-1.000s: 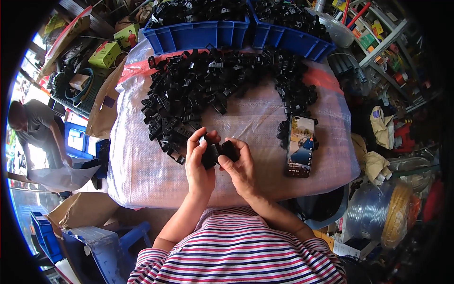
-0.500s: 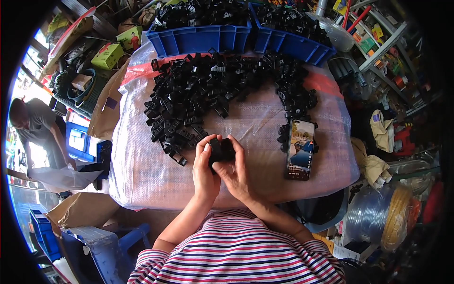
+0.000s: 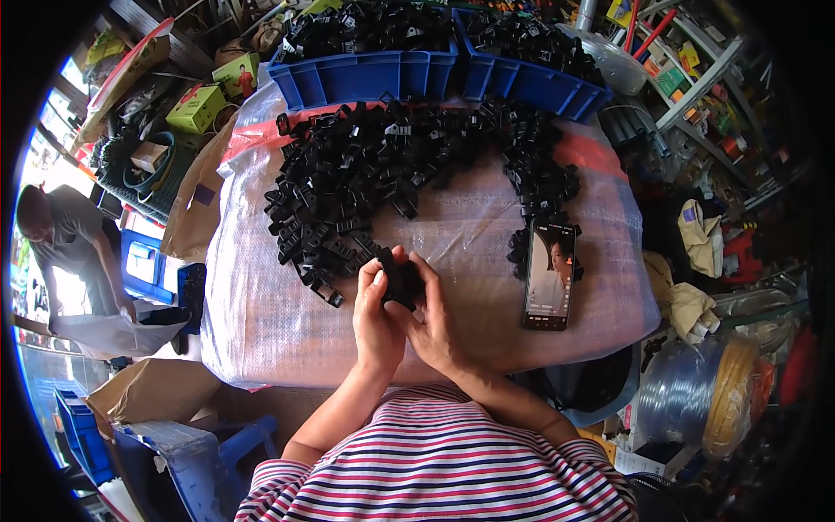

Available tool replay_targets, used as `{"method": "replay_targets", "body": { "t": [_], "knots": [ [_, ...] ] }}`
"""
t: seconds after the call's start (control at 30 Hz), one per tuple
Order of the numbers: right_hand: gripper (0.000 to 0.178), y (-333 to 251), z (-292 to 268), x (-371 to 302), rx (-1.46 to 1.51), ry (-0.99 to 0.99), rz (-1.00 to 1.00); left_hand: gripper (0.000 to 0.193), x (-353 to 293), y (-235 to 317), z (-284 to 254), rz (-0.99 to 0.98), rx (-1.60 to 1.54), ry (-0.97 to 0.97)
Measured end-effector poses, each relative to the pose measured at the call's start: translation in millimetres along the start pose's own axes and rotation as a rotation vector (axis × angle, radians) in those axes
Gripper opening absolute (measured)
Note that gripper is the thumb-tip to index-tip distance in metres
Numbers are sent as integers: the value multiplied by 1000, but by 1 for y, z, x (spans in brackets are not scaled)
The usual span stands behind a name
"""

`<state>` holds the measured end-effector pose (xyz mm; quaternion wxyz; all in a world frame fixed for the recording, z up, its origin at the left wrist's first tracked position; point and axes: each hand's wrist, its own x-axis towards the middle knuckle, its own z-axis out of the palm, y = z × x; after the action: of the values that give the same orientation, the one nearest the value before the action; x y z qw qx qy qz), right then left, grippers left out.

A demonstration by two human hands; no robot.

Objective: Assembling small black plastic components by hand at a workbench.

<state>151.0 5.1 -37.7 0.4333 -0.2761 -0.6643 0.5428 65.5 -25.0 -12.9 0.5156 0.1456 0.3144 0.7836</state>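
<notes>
Black plastic clips sit cupped between my two hands over the near middle of the wrapped bale; how many there are I cannot tell. My left hand is closed round their left side, its thumb raised along them. From the right, my right hand curls round the same clips, fingers bent over the top. A heap of similar black clips spreads in an arc beyond my hands, its near left end close to my left fingers. To the right, a phone with a lit screen lies against a few clips.
Two blue bins full of black clips stand at the far edge of the white woven bale. At the left, another person bends over a white sack. A metal rack and coiled tubing flank the right side.
My hands have drawn closer together, and my right fingers now curl further over the clips. The phone's screen shows a different picture. The person at the left has shifted slightly.
</notes>
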Motion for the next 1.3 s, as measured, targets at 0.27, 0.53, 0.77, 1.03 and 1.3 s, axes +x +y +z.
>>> {"method": "replay_targets", "body": {
  "t": [0.27, 0.53, 0.77, 1.03, 1.3],
  "knots": [
    [74, -10, -2, 2, -215, -6, -93, 35, -2, 4, 2, -8, 39, -28],
    [69, -22, -2, 3, -221, -30, -38, 49, 4, 10, -3, -90, -95, -27],
    [64, -16, -2, 3, -157, -1, -64, 56, 7, 12, -8, -124, -203, -78],
    [63, -5, -5, 4, 215, 72, 103, 55, 3, 9, 0, -72, -148, -137],
    [60, -13, -11, 7, 572, 130, 307, 31, 3, 15, -1, 38, 26, -107]
  ]
}}
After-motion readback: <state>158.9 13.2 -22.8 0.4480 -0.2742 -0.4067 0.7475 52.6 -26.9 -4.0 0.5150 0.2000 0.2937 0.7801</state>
